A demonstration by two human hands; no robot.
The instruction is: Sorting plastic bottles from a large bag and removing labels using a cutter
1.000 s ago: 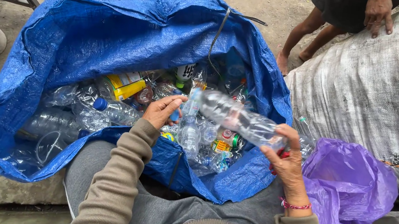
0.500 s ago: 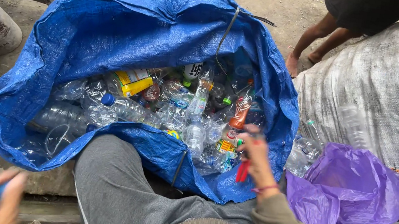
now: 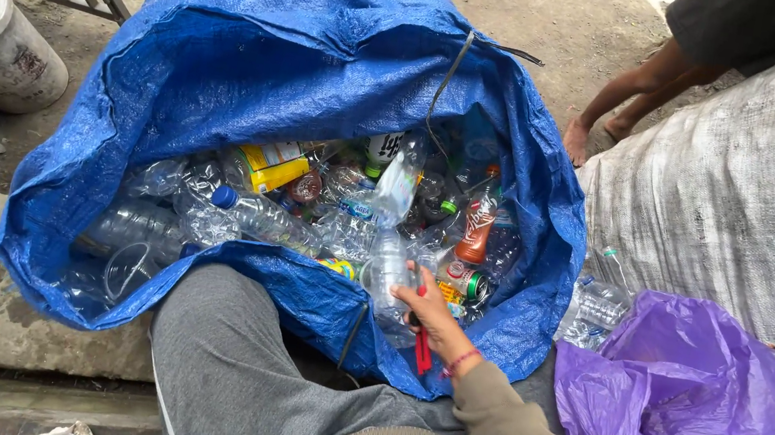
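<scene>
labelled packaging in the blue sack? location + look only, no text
Yellow carton: upper left of the pile, boxy, yellow with red and green print.
Orange-labelled bottle: right of centre, upright, slim, orange-brown wrap, orange cap.
White-labelled bottle: top centre, white wrap with dark print.
Can: beside the right hand, lying down, green and red.
Clear bottle: under the right hand's fingers, label not discernible.

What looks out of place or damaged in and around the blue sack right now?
Mostly crushed clear bottles fill the blue sack, as expected. Two things differ: a yellow carton among the clear plastic, and a clear bottle lying outside the sack by the purple bag. The right hand grips a clear bottle; the left is out of view.
</scene>
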